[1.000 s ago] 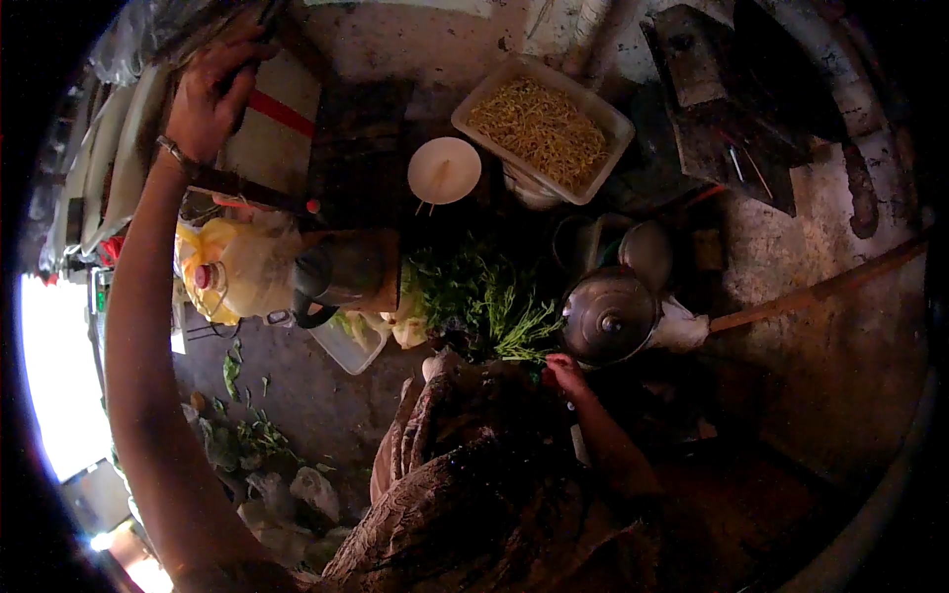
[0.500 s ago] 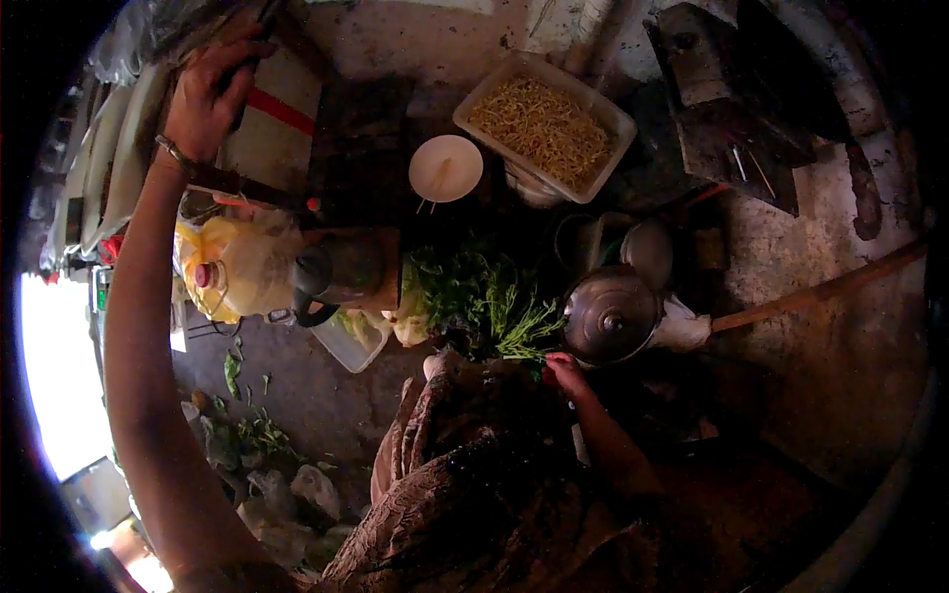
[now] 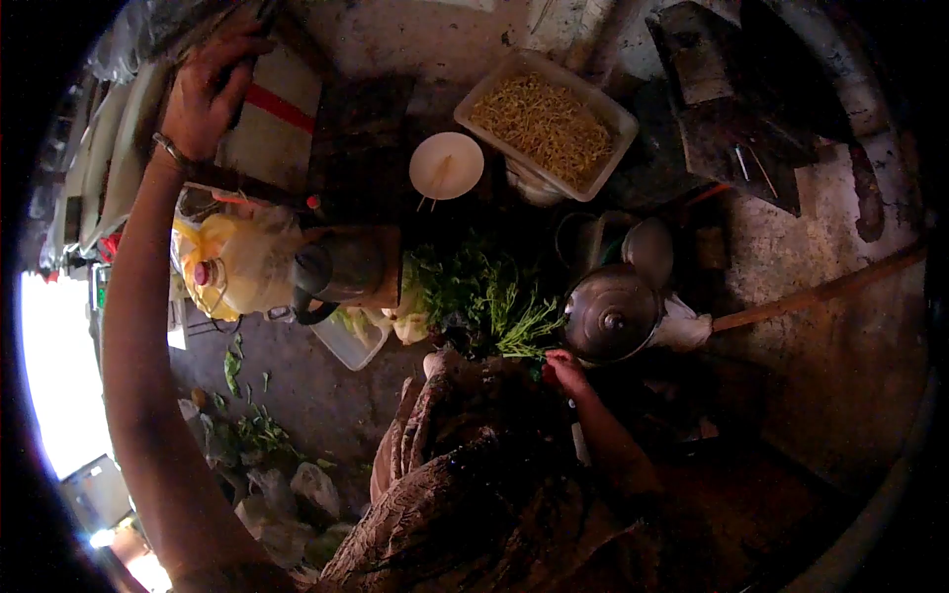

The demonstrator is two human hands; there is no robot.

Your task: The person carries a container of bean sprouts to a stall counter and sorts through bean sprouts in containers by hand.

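My left hand [image 3: 206, 94] is raised at the upper left, its fingers curled over a dark edge beside a pale panel with a red stripe [image 3: 280, 107]. What they grip there is too dark to make out. Low in the middle, my right hand [image 3: 565, 371] is closed, its fingers pressed together at the cut ends of leafy green stems [image 3: 524, 324]. Whether it holds a stem or some other small thing is hidden. Just above that hand sits a lidded metal pot [image 3: 613, 314].
A plastic tub of bean sprouts [image 3: 549, 128] stands at the back, with a white bowl holding chopsticks [image 3: 447, 166] to its left. A large yellowish jug [image 3: 242, 267] and a grey pitcher [image 3: 341, 269] are at left. Plastic bags [image 3: 314, 489] and loose leaves lie on the floor.
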